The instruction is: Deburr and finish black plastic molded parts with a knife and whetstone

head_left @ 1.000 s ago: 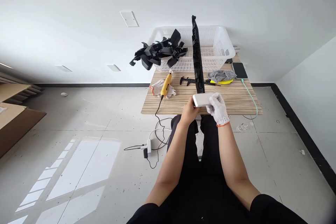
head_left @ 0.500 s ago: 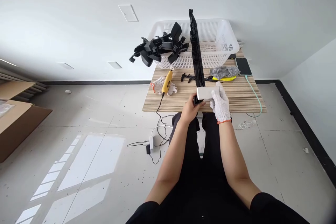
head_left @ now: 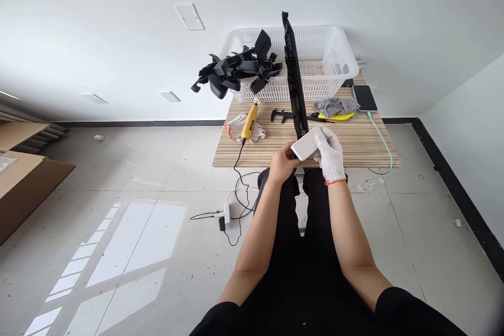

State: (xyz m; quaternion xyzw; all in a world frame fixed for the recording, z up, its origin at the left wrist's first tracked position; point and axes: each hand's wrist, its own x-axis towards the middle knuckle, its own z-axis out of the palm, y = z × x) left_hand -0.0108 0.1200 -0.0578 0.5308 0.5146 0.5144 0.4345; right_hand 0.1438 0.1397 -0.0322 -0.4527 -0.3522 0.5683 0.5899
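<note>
Right hand (head_left: 329, 155), gloved, is gripping a white block (head_left: 307, 144), tilted over the near end of a black strip (head_left: 293, 76); can't tell if they touch. Bare left hand (head_left: 282, 165) grips that end by the surface's (head_left: 354, 149) front edge. Strip points away toward the basket (head_left: 343, 71). Yellow tool (head_left: 249, 122) is lying on a spare glove (head_left: 236, 127), off left.
</note>
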